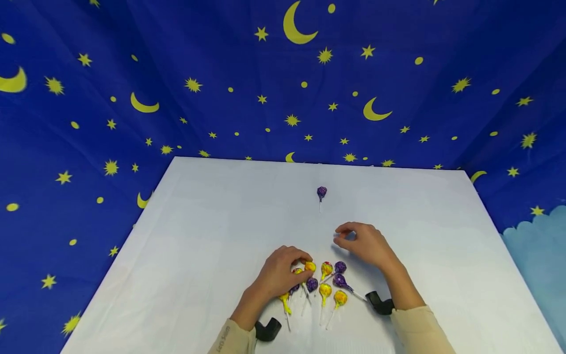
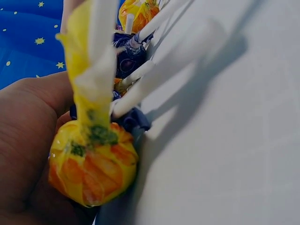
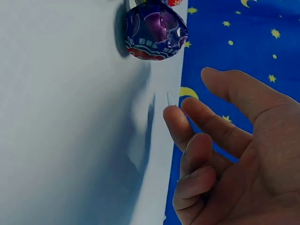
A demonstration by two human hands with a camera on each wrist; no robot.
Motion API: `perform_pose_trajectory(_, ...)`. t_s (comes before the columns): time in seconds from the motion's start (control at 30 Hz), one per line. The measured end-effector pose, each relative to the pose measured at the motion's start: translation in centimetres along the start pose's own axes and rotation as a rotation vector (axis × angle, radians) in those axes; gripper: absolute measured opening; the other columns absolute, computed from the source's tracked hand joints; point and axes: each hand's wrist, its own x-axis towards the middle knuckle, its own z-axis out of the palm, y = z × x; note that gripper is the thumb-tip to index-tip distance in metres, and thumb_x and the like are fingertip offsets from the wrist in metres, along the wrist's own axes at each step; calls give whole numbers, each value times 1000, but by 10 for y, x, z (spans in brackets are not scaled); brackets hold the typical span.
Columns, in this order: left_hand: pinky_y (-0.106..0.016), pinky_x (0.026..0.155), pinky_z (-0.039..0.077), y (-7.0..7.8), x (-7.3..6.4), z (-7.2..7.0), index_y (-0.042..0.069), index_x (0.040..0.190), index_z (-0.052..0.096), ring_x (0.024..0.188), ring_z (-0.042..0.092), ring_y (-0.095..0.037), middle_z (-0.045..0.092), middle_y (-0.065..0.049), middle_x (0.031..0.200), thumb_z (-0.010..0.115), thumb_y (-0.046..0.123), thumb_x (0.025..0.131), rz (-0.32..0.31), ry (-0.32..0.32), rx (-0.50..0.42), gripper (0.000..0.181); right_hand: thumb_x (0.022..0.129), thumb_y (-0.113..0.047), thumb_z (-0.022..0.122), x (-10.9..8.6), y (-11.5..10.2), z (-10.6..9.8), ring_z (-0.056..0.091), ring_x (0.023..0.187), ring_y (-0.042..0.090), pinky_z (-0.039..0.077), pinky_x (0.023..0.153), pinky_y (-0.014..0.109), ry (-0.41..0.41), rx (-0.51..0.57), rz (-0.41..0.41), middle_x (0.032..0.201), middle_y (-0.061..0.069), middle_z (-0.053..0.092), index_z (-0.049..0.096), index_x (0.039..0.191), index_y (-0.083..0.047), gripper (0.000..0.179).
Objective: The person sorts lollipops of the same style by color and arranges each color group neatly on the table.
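Note:
Several wrapped lollipops lie in a cluster near the front of the white table. My left hand (image 1: 283, 270) curls round the cluster's left side, its thumb and fingertips about a yellow lollipop (image 1: 309, 266). Beside that palm is another yellow lollipop (image 2: 93, 164), large in the left wrist view, with purple ones behind it. My right hand (image 1: 364, 243) hovers over the table up and right of the cluster, fingers loosely bent and holding nothing. Nearest to it are a purple lollipop (image 1: 340, 267) and a second purple lollipop (image 1: 339, 280). How firmly the left fingers press is hidden.
One purple lollipop (image 1: 322, 192) lies alone farther back on the white table (image 1: 212, 221). Black wrist devices sit by both sleeves. A blue cloth (image 1: 247, 64) with yellow moons and stars hangs behind and beside the table.

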Motion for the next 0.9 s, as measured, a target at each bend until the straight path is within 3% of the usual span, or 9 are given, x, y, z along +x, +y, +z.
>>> perform_pose_trajectory(0.2,-28,72,42,0,-1,-1,27,109,69,79,48,-5,59,15,91,70,43,86,-10,3,-3,28,85,-35,73,-8,1,0,54,74,13,42,69,35,-21,-4,36,84,-9,63,72,104,-15,28)
perform_pose_trajectory(0.63,-28,72,42,0,1,1,27,109,69,80,49,-6,60,15,93,71,41,86,-6,-6,-7,27,83,-35,75,-26,4,1,52,68,14,41,63,34,-55,20,117,82,-7,62,72,101,-15,28)
perform_pose_trajectory(0.9,-27,71,41,1,1,-1,26,108,69,77,47,-6,59,15,89,71,42,85,-17,-8,-1,27,82,-36,75,-35,4,5,53,68,15,42,62,34,-37,62,149,83,-6,63,72,101,-15,29)
